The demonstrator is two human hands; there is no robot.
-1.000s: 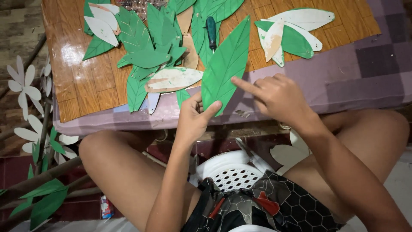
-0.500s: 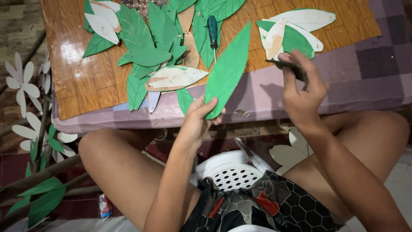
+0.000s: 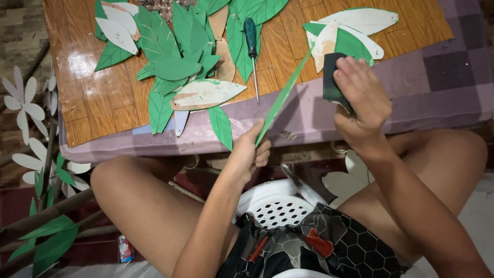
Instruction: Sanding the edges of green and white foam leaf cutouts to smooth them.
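Note:
My left hand point(image 3: 249, 154) pinches the lower end of a long green painted leaf cutout point(image 3: 282, 98), which now stands edge-on to me and slants up over the table's front edge. My right hand point(image 3: 360, 100) is closed around a small dark sanding block point(image 3: 332, 77), held just right of the leaf's upper end, apart from it. A screwdriver with a dark green handle point(image 3: 250, 38) lies on the table just left of the leaf.
A wooden tabletop point(image 3: 98, 103) with a purple checked cover point(image 3: 427, 87) carries a pile of green and white leaf cutouts point(image 3: 175, 56). More white and green cutouts point(image 3: 350, 28) lie at the right. A branch with white petals and green leaves point(image 3: 31, 154) stands at the left. I sit on a white plastic stool point(image 3: 278, 203).
My right hand left the leaf, reached to the right side of the table and picked up the dark block. The leaf has turned from flat to edge-on in my left hand.

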